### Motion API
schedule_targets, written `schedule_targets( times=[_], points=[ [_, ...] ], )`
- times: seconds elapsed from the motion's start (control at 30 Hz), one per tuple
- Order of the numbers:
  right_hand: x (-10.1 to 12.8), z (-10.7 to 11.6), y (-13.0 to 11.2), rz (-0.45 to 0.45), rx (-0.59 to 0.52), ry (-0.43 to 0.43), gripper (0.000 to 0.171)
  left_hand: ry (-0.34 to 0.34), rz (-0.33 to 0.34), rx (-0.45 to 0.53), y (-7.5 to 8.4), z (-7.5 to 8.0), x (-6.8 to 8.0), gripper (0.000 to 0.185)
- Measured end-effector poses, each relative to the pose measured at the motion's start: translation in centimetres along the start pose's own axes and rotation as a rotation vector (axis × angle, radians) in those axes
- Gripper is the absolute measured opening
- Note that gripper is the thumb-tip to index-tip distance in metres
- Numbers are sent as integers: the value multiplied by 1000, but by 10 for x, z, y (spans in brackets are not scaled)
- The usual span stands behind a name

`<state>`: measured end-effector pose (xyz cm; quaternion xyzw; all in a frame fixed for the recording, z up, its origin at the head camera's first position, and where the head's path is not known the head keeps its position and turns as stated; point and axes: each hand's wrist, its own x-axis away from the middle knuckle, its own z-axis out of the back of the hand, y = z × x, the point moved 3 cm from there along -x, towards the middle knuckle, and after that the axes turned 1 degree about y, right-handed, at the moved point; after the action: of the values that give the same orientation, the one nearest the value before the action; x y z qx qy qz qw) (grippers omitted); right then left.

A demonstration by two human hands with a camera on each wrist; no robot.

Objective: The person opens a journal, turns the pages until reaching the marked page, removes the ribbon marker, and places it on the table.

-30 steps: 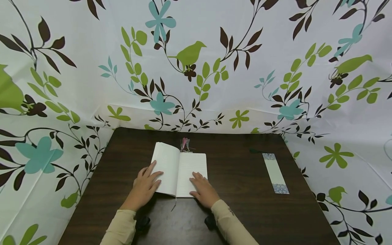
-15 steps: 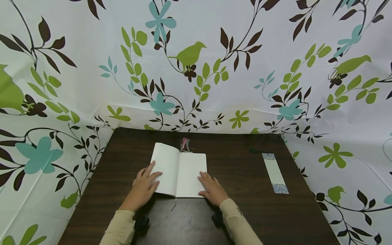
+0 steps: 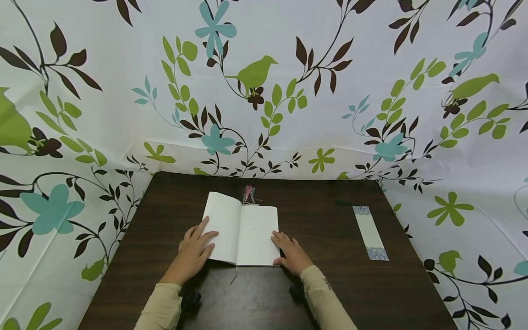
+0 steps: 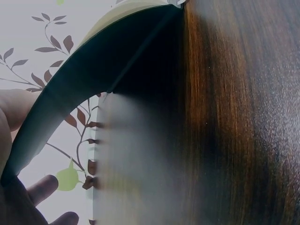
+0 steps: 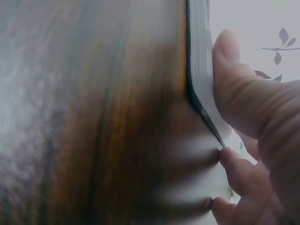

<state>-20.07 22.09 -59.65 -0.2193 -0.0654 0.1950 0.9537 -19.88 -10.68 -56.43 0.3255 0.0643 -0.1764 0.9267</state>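
Observation:
An open notebook point(image 3: 251, 231) with white lined pages lies in the middle of the dark wooden table point(image 3: 330, 284). My left hand point(image 3: 194, 250) rests flat on the lower part of its left page, fingers straight. In the left wrist view the dark cover point(image 4: 93, 75) arches up off the table, with my fingers point(image 4: 47, 187) beside it. My right hand point(image 3: 290, 252) is at the notebook's lower right corner. The right wrist view shows my thumb point(image 5: 234, 79) against the page edges point(image 5: 199, 61), with curled fingertips point(image 5: 225, 157) meeting the cover's corner.
A long patterned bookmark point(image 3: 370, 233) with a dark tassel lies on the table to the right. Pink tassels point(image 3: 249, 195) stick out behind the notebook's spine, and a ribbon point(image 3: 234, 275) hangs off its near edge. Floral-printed sheets point(image 3: 264, 91) wall in the table.
My right hand has slid rightwards across the right page to the notebook's lower right corner. The left hand and the notebook have stayed where they were.

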Motion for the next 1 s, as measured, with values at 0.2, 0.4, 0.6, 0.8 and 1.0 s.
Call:
schedule_targets(
  times=[0.2,0.4,0.6,0.8,1.0],
  points=[
    [0,-1,0,-17,-11,-2,78,1,-5,-5,1,1,0,33],
    [1,0,-1,8,-3,42,73,5,-7,-13,1,-1,-1,33],
    [0,-2,-1,13,22,69,69,5,-7,-15,0,-2,0,34],
    [-1,0,-4,27,34,113,63,-1,-3,-16,2,-1,0,34],
    [-2,1,-6,16,34,193,67,-7,-1,-15,3,-1,-1,34]
  ],
)
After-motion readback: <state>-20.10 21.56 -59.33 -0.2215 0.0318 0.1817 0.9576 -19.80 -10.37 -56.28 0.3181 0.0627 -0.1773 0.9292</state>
